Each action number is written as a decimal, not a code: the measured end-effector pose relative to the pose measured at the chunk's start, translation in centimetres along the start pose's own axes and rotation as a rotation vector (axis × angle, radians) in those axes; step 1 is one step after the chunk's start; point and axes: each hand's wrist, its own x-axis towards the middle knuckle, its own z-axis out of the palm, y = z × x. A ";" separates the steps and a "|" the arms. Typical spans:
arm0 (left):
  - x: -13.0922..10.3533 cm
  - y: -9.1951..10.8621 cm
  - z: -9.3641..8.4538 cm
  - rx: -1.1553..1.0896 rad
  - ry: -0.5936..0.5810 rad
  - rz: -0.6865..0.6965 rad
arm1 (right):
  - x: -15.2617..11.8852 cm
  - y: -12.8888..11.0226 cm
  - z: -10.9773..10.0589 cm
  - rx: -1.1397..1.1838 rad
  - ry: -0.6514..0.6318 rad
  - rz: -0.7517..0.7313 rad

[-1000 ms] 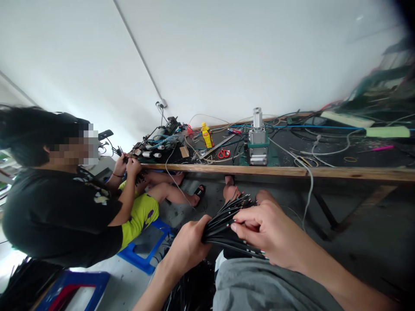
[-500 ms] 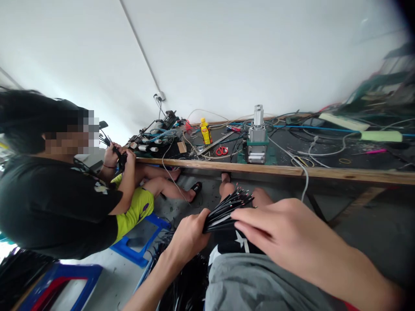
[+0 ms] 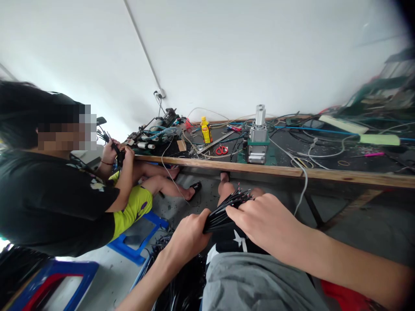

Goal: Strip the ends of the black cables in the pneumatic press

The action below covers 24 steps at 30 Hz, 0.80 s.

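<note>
My left hand (image 3: 191, 233) is wrapped round a bundle of thin black cables (image 3: 223, 211) above my lap. The cables fan out away from me, and small reddish and pale wire tips show at their far ends. With its fingers curled, my right hand (image 3: 259, 220) grips the right side of the same bundle near those ends. Its fingertips are partly hidden, so how many cables they pinch cannot be made out. More black cables (image 3: 181, 280) lie in a heap below my left forearm.
A workbench with a wooden front edge (image 3: 279, 171) runs ahead, bearing a metal press (image 3: 258, 136), red-handled scissors (image 3: 221, 150), a yellow bottle (image 3: 205, 130) and tangled cords. At left a seated co-worker (image 3: 55, 194) handles black cables. Blue stools (image 3: 129, 252) stand on the floor.
My right hand has shifted slightly up and closed in on the bundle, its fingers now more curled. My left hand keeps its hold on the cables.
</note>
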 end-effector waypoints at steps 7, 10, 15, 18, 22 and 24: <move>0.3 0.1 0.0 -0.030 0.002 0.003 | -0.3 1.6 1.0 0.052 0.087 -0.087; 0.4 0.3 0.0 -0.042 0.003 -0.002 | -0.4 2.0 1.5 0.065 0.105 -0.059; 0.6 0.3 0.1 -0.042 0.000 -0.002 | -0.4 2.2 2.2 0.085 0.114 -0.054; 0.8 0.0 0.2 -0.034 -0.001 0.007 | -0.3 2.2 2.6 0.085 0.126 -0.099; 0.9 -0.4 0.4 -0.030 -0.010 0.018 | -1.0 2.5 2.9 0.067 0.230 -0.136; 0.9 -0.6 0.6 -0.021 -0.016 0.015 | -1.6 2.9 2.8 0.049 0.300 -0.132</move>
